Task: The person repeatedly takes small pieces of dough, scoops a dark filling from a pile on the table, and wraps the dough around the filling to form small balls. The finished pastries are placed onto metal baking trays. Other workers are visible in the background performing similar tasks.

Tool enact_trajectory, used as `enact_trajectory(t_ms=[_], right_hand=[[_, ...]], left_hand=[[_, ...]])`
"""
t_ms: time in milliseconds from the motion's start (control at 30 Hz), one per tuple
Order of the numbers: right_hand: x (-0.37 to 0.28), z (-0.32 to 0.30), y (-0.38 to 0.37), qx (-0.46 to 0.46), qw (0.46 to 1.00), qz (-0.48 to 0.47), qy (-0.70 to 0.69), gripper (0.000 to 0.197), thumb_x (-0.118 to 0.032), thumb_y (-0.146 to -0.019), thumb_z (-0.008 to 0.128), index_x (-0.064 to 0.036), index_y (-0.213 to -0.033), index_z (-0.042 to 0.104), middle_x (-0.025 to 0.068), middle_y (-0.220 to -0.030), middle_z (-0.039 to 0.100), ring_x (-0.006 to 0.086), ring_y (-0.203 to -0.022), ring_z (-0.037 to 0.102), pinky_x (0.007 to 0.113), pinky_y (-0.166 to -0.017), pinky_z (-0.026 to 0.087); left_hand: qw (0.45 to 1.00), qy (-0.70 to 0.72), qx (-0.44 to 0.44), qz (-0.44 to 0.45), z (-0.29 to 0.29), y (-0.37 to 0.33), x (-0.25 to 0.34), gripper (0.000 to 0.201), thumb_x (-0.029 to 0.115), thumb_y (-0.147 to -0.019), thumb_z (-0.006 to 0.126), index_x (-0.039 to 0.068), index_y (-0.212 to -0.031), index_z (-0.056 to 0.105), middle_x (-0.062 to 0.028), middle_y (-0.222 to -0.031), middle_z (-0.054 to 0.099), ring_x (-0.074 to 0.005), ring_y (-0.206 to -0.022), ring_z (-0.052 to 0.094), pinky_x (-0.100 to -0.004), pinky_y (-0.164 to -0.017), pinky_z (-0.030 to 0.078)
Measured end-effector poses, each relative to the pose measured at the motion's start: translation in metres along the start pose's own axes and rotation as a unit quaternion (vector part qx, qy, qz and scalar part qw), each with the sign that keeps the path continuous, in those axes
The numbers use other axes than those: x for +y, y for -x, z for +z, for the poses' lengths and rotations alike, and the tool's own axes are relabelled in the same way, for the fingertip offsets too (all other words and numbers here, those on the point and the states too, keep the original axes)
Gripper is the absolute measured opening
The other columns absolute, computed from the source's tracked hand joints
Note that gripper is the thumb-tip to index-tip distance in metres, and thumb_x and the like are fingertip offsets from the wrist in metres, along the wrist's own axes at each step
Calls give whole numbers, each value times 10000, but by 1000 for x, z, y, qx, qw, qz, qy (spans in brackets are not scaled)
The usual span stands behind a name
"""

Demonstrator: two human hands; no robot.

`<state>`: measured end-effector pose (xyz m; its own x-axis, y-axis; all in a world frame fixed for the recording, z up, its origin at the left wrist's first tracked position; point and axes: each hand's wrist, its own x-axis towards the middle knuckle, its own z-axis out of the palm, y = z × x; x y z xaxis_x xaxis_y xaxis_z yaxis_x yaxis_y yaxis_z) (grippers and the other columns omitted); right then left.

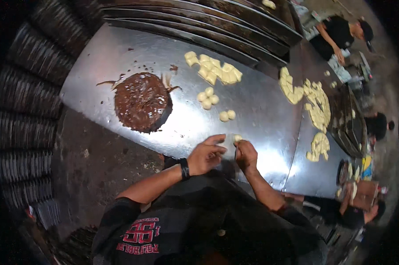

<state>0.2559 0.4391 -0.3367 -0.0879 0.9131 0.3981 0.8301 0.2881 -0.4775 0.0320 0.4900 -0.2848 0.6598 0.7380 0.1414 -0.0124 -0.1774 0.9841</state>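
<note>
My right hand (247, 155) is closed at the near edge of the metal table, its fingertips pinching a small pale dough piece (237, 138). Just to its left, my left hand (205, 156) has its fingers spread and slightly curled, with nothing seen in them. Two round dough balls (227, 115) sit touching each other a little beyond the hands. Farther back is a cluster of several dough balls (207, 98). Behind that lies a flat group of cut dough pieces (217, 69). On the left, a round container heaped with glossy brown filling (142, 102) rests on the table.
The metal table (182, 132) has smears of brown around the container. More cut dough (316, 106) lies to the right. Dark stacked trays (199, 26) border the far edge, and other stacks (25, 132) stand at left. Co-workers (341, 37) are on the right side.
</note>
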Motion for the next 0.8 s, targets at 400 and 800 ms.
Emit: enact_trajectory(t_ms=[400,800], right_hand=[[3,21,-41,-128,991,2,-48,141,-60,-681,566,-39,-820,556,121,-844,558,300,-887,519,401,-774,404],[52,7,-55,-108,990,-63,-61,145,-71,-754,584,-22,-882,536,148,-880,521,319,-844,486,398,-766,376]], left_hand=[[971,66,161,-161,-13,-5,16,256,50,-835,541,5,-1067,642,-78,-1205,515,-106,-824,580,-226,-639,488],[889,141,384,-206,43,53,19,220,71,-858,553,13,-1045,652,-83,-1164,557,-107,-724,586,-222,-617,475]])
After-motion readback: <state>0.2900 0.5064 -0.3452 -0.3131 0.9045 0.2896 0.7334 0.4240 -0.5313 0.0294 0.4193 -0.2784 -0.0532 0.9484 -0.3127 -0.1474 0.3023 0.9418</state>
